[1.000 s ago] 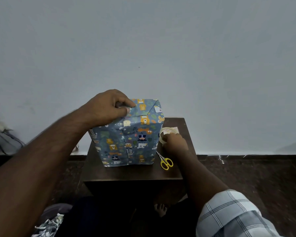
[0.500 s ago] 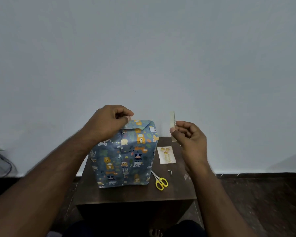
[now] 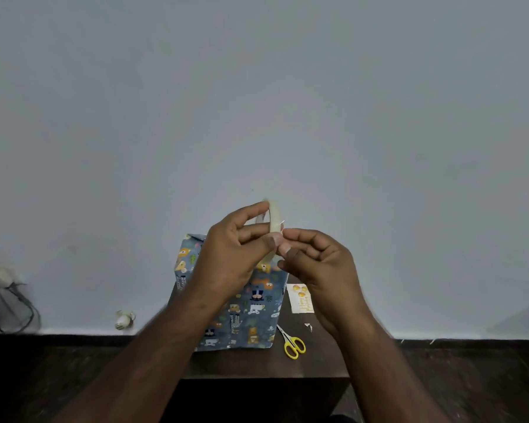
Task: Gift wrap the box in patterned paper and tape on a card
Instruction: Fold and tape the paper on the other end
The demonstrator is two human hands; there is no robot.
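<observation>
Nearest, both hands are raised together in front of the box: the left hand (image 3: 235, 254) grips a clear, glossy ring of tape (image 3: 274, 222), while the right hand (image 3: 318, 264) pinches at the roll's edge with thumb and forefinger. Behind and below them the box (image 3: 242, 315), wrapped in smooth blue paper printed with cartoon animals, stands upright on the dark wooden desk (image 3: 257, 364), with yellow-handled scissors (image 3: 292, 343) just right of it and the flat pale card (image 3: 300, 299) farther back on that side. Half a second ago the left hand was on the box top and the right held the tape alone.
</observation>
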